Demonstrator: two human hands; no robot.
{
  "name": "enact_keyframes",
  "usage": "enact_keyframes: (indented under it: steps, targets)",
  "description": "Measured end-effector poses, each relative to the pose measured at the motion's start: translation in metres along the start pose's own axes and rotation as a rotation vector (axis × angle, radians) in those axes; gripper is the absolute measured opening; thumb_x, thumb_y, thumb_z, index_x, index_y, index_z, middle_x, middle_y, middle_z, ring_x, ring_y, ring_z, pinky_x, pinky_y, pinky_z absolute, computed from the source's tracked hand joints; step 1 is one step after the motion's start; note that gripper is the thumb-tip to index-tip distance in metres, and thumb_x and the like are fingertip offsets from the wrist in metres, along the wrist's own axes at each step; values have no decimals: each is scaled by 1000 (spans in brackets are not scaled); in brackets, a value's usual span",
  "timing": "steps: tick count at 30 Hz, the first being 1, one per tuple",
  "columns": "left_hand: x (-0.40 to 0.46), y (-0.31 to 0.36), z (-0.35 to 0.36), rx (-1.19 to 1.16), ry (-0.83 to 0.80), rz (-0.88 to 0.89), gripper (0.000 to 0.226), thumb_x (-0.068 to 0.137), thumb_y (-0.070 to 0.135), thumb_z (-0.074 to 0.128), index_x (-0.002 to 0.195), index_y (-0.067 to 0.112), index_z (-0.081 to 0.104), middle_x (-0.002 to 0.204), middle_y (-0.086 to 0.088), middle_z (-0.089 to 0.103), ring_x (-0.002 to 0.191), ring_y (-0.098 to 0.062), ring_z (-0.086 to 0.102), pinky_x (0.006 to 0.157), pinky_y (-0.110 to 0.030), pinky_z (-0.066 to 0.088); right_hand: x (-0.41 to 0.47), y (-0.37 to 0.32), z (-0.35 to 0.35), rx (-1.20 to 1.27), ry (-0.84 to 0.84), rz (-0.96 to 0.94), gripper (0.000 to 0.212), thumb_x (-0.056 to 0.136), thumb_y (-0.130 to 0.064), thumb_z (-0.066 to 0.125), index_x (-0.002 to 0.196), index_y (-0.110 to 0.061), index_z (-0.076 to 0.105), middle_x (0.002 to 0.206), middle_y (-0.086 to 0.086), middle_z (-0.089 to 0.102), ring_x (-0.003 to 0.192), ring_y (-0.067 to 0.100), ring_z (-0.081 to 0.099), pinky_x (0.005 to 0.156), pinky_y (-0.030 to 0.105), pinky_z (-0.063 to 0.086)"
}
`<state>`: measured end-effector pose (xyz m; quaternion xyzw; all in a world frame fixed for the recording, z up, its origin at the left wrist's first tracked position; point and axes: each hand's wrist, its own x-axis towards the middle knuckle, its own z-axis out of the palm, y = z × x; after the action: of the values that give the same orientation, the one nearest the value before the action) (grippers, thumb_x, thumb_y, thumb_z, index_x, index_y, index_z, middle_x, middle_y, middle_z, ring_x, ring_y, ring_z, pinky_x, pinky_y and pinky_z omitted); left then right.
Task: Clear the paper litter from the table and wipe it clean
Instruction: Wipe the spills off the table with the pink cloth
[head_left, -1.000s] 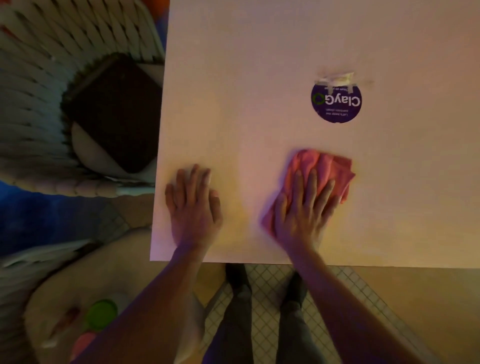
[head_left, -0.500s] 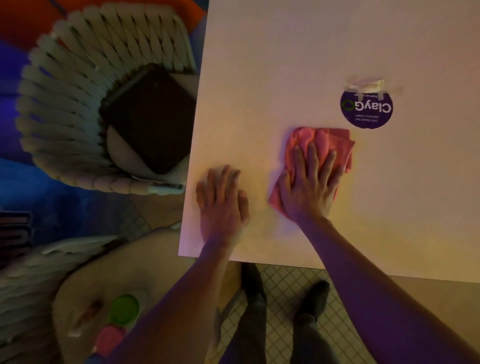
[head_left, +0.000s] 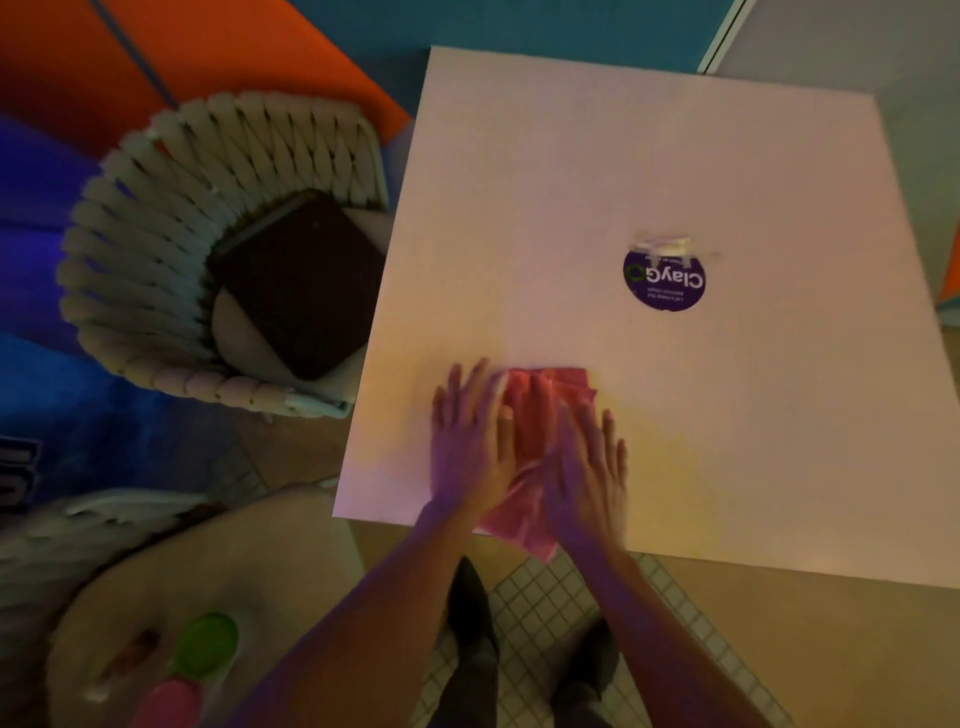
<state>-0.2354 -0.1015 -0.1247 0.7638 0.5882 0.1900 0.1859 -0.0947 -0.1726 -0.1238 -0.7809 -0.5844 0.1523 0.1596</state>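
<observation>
**Both hands flat on the pink cloth at the near edge**

The pink cloth (head_left: 540, 415) lies on the tabletop (head_left: 649, 171) close to the near edge, one corner hanging just over it; it looks thin, soft and limp, likely light and quick to bunch or slide, so pressing flat with spread fingers, or pinching a free corner, seems the surest way to take it; the left hand (head_left: 470, 441) lies palm-down, fingers straight, its inner side on the cloth's left part; the right hand (head_left: 587, 462) lies palm-down too, fingers extended and a little blurred, covering the cloth's right part; neither hand curls round anything; both forearms reach up from the near edge, converging over the cloth; further in sits a round purple sticker (head_left: 665, 280) with a torn scrap of pale paper (head_left: 667, 245) at its far rim, well apart from the cloth; that scrap looks stuck down and may need peeling.
</observation>
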Motion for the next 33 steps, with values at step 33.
enact_keyframes:
  steps: [33]
  targets:
    - [186,-86,-36,210,81,-719,45,103,54,32,123,17,48,110,-16,67,92,-43,67,68,-43,44,240,-6,17,-286,64,70,61,97,-38,35,156,-24,26,163,6,23,151,37,13,118,65,8]
